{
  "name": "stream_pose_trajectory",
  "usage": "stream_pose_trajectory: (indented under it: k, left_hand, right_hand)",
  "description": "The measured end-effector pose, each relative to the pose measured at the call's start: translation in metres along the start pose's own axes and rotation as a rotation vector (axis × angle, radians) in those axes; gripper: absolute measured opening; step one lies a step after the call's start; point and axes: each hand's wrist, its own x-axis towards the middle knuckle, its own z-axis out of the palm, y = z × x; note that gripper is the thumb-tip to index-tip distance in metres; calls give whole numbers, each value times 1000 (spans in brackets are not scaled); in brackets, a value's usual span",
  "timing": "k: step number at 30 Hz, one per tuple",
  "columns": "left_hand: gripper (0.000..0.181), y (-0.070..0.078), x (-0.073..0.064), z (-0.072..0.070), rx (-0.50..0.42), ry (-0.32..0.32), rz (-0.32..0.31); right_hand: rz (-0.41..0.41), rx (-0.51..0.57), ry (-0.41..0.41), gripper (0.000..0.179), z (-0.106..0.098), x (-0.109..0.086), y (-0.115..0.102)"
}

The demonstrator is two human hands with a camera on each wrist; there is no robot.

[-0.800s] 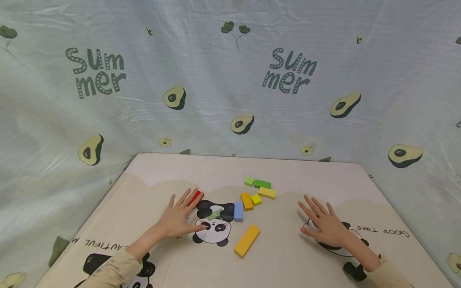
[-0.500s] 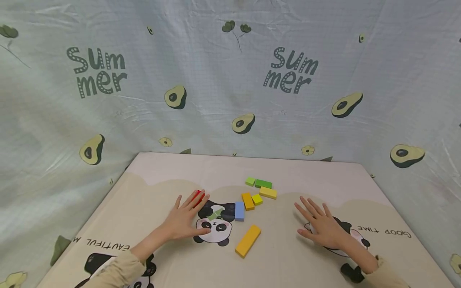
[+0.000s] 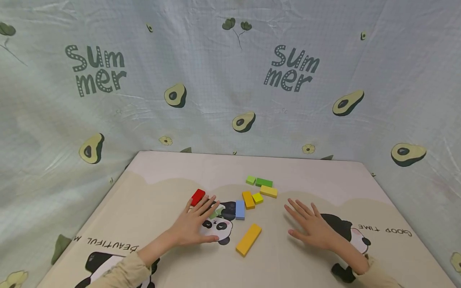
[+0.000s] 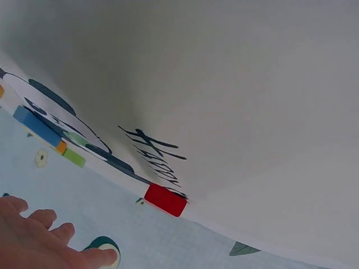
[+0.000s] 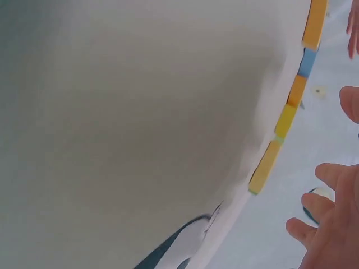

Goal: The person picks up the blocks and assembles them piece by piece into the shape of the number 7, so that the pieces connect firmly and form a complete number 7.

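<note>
My left hand hovers with spread fingers over the printed panda, and nothing is in its grasp. Just beyond its fingertips lies a red block, which also shows in the left wrist view. To the right, my right hand is likewise spread and holds nothing. Between the hands lie a long orange block, a blue block, a shorter orange block and a small yellow block. Farther back are a pale yellow block, a green block and a small light green block.
A table with a panda-print cover carries the blocks. Behind it and along both sides hangs a pale curtain printed with avocados and lettering.
Both hands have moved inward toward the middle, the left to the right and the right to the left. More of the red block now shows. The blocks have stayed in place.
</note>
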Motion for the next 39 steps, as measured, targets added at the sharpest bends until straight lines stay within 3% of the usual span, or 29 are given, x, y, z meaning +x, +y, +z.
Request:
stream_pose_trajectory:
  k: [7, 18, 24, 29, 39]
  left_hand:
    - [85, 12, 3, 1, -22, -58, 28]
    - [78, 33, 13, 8, 2, -107, 161]
    - [77, 42, 20, 14, 33, -162, 193]
    - [76, 47, 26, 16, 63, -176, 191]
    - [78, 47, 35, 20, 93, -236, 127]
  right_hand:
    - [-28, 22, -33, 66, -3, 8, -15]
    - [-70, 14, -53, 61, -1, 21, -32]
    - [-108, 4, -64, 59, 1, 30, -39]
    - [-125, 10, -84, 56, 1, 38, -45]
    - [-158, -6, -134, 53, 8, 55, -51]
